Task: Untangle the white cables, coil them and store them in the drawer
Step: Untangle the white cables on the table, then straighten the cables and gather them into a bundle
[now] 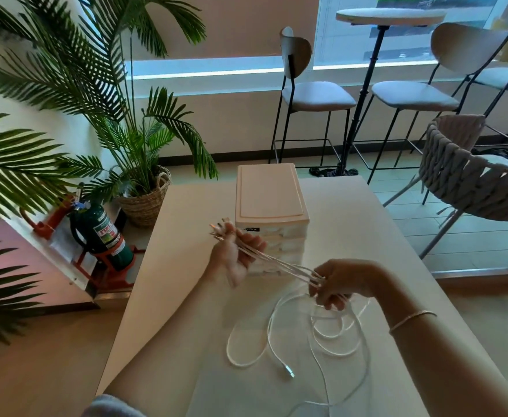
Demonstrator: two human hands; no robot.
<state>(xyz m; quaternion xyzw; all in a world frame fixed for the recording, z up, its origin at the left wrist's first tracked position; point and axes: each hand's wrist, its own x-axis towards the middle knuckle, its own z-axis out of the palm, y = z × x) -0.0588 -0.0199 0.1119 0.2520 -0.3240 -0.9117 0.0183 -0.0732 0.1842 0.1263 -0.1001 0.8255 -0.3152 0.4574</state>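
white cables (pixel 280 263) between left grip (pixel 236 254), right grip (pixel 334 285)

The left hand (pixel 237 254) grips a bundle of white cables (pixel 280 261) near their plug ends, which stick out past its fingers. The strands run taut to the right hand (pixel 338 284), which pinches them just above the table (pixel 367 236). Below the right hand the cables lie in loose loops, one connector (pixel 288 370) lying free. Just beyond the left hand stands a small drawer unit (pixel 269 203).
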